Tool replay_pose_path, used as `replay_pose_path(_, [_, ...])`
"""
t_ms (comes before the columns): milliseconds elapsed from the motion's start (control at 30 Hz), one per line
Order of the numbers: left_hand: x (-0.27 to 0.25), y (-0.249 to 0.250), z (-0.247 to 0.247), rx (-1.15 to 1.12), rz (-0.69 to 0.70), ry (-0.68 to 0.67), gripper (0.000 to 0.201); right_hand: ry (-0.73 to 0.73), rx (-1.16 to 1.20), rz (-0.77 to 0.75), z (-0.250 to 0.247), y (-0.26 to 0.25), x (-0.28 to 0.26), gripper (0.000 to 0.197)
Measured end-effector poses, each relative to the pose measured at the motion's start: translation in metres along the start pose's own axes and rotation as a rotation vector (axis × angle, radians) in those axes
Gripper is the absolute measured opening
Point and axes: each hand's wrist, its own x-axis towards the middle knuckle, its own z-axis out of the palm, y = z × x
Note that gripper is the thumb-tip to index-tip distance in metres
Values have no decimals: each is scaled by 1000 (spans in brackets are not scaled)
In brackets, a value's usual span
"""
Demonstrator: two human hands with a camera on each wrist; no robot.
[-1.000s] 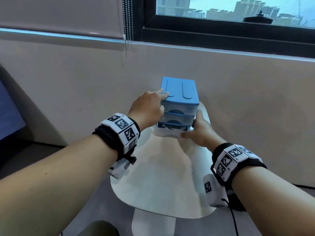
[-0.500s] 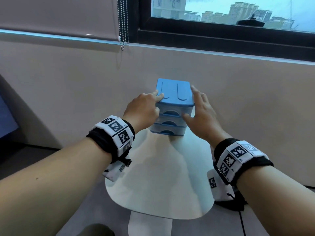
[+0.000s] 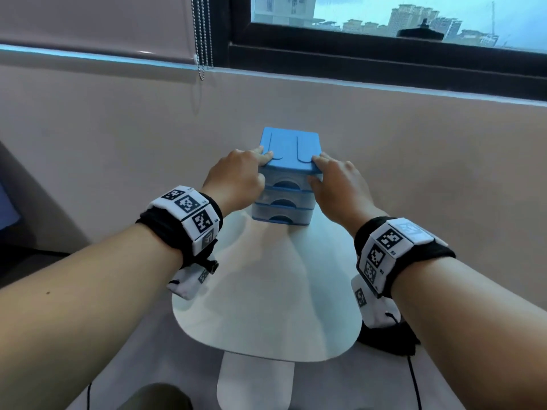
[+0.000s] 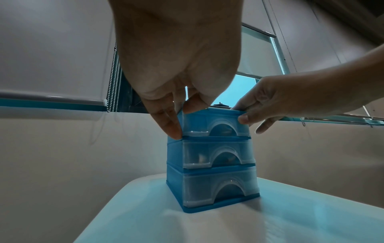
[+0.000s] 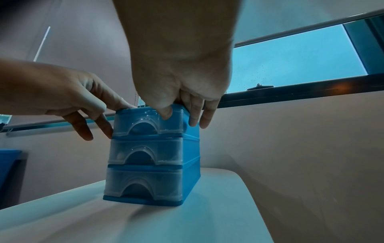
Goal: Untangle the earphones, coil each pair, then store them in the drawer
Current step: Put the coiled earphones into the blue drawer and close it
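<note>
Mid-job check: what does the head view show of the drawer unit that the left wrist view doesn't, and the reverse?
Only the head view shows the drawer unit's grooved blue top and both marker wristbands.

Only the left wrist view shows pale shapes, too blurred to identify, behind the clear middle drawer.

Both show the left hand and right hand holding the unit's top tier at its sides, all three drawers closed, on the white table.

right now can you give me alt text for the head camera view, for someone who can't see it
Two bare hands, left hand and right hand, hold the top corners of a small blue three-drawer unit standing at the far end of a white table. All three drawers look closed; a wall and window lie behind.
</note>
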Motion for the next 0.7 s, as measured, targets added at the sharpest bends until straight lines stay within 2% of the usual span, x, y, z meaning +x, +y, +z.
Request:
replay_pose_path(367, [-2,-2,6,-15,26,55,64,11,64,54,8,6,-2,46])
replay_pose_path(700, [-3,-7,13,30,75,76,67,104,190,42,20,13,-7,48])
